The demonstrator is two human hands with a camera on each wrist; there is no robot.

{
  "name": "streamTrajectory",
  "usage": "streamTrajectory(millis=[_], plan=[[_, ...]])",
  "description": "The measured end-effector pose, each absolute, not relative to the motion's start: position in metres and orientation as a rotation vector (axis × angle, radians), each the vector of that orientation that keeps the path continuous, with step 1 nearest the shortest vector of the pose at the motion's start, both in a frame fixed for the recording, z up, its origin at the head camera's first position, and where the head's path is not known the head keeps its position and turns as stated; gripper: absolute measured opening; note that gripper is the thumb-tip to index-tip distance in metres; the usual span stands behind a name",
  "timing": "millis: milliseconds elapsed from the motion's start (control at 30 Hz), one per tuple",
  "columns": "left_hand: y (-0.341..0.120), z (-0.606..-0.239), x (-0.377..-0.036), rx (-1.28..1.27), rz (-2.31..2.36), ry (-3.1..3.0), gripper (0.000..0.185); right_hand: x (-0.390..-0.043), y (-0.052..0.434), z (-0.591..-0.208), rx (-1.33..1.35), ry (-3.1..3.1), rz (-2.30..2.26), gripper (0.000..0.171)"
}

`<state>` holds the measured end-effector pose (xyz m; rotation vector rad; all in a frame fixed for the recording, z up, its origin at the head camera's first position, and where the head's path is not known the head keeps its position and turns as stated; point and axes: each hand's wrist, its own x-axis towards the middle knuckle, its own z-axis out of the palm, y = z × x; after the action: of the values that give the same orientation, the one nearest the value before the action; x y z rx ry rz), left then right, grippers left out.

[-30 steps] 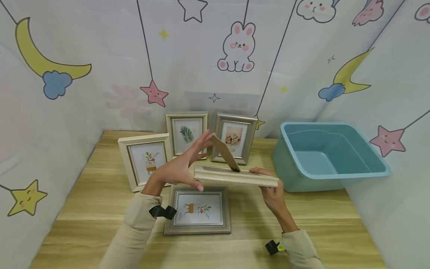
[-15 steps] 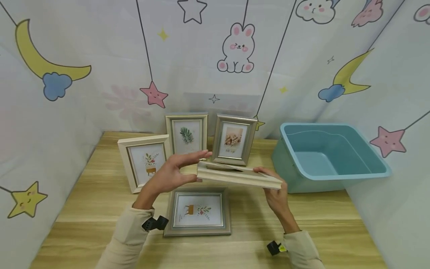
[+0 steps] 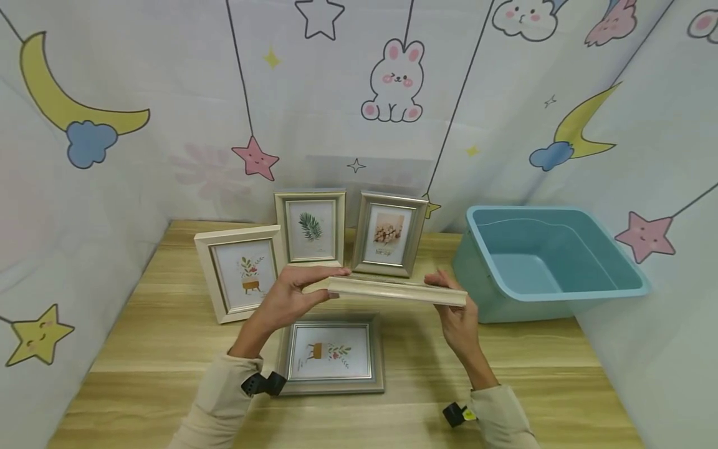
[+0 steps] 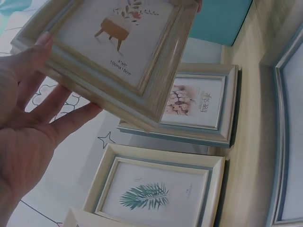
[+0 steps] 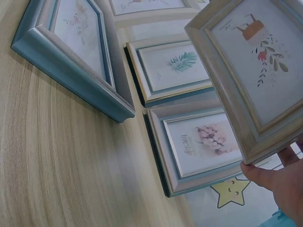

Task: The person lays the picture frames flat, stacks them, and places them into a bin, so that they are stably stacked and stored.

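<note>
Where the fingers (image 3: 331, 272) of the left hand (image 3: 291, 296) stretch out nearly straight along one short edge, a pale wooden picture frame (image 3: 396, 290) held flat in the air, face down, above the tabletop (image 3: 168, 337). Thumb underneath, fingers on top — a light pinch rather than a fist. At the opposite short edge, the right hand (image 3: 457, 315), fingers curled up around the rim and gripping it. Seen from the left wrist camera, the held frame's underside (image 4: 113, 52) showing a print of a small stool and flowers.

Directly below the held frame, lying flat and face up on the tabletop, a grey-blue frame (image 3: 332, 353) with a similar plant print. Behind the hands, standing upright in a loose row: a cream frame with a potted-plant print (image 3: 241, 274) at the left, a frame with a green leaf print (image 3: 310, 228) in the middle, and a silver frame with a pale flower print (image 3: 389, 235) just beside it. To the right, well apart from the frames, a light blue plastic tub (image 3: 552, 262) on the tabletop. All around — fabric walls (image 3: 84, 187) printed with moons, stars, clouds and a rabbit. Beige sleeves on both arms, a small black strap at each wrist.
</note>
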<state>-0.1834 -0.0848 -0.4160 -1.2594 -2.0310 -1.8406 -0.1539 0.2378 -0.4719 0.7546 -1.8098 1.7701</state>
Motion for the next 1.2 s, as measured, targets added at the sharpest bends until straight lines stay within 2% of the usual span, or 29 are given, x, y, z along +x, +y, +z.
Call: streamTrajectory(millis=[233, 400, 600, 967, 1100, 1200], plan=[[-0.086, -0.425, -0.183, -1.045, -1.966, -1.992, 0.036, -0.149, 0.237, -0.473, 0.605, -1.999, 1.594, 0.079], [-0.085, -0.427, -0.182, -0.934, -1.954, -2.056, 0.037, -0.153, 0.236, -0.474, 0.637, -2.048, 1.199, 0.087], [-0.084, -0.429, -0.18, -0.821, -1.976, -2.085, 0.037, -0.157, 0.238, -0.464, 0.696, -2.023, 1.037, 0.103], [-0.079, -0.425, -0.18, -0.351, -1.966, -2.23, 0.046, -0.145, 0.243, -0.457, 0.716, -2.153, 1.218, 0.093], [-0.064, -0.427, -0.18, -0.203, -2.084, -1.879, 0.038, -0.142, 0.239, -0.458, 0.709, -2.192, 1.453, 0.09], [-0.05, -0.431, -0.179, -0.079, -2.161, -1.539, 0.023, -0.141, 0.235, -0.458, 0.689, -2.244, 1.63, 0.088]])
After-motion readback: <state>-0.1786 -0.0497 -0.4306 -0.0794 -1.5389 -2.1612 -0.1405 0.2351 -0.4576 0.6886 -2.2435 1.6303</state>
